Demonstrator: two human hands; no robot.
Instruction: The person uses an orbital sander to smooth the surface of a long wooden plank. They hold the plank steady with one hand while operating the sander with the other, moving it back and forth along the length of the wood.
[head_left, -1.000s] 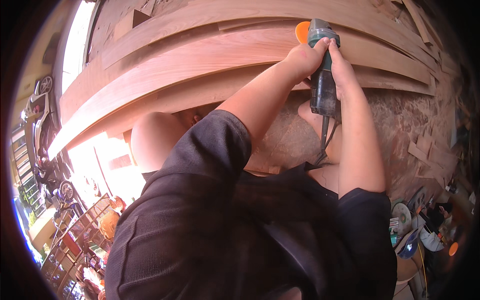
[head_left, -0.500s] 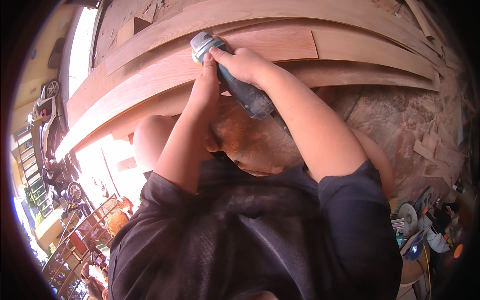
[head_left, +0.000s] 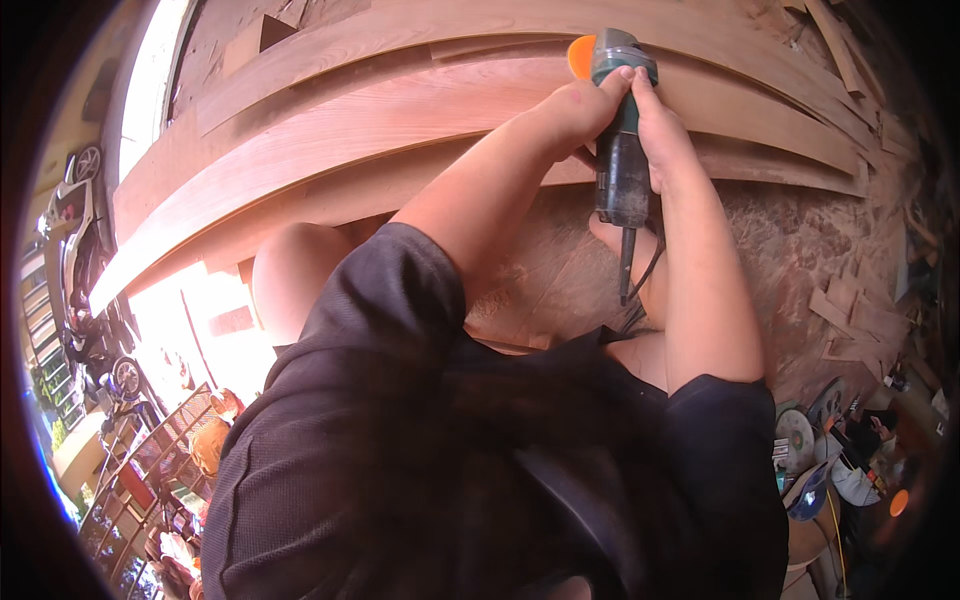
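Observation:
Both my hands are wrapped round an angle grinder (head_left: 622,180) with a dark body and grey-green head. My left hand (head_left: 582,106) grips it from the left near the head, and my right hand (head_left: 662,138) from the right, thumbs together on top. An orange disc (head_left: 580,58) shows on the left of the head, tilted up on edge. Beneath it lies a long, pale reddish wooden plank (head_left: 380,108), whose right end is hidden by the grinder and hands. I cannot tell whether the disc touches the wood. A black cord (head_left: 628,262) trails from the grinder's near end.
More long boards (head_left: 770,110) lie stacked behind and beneath the plank. Wood scraps (head_left: 862,318) are scattered on the dusty floor (head_left: 540,255) at right. Loose discs and tools (head_left: 797,440) sit at lower right. A metal rack (head_left: 150,465) and parked motorbikes (head_left: 82,235) stand left.
Both hands have carried the grinder to the right along the plank. It has turned from slanting to nearly straight, and its orange disc now shows clearly on edge.

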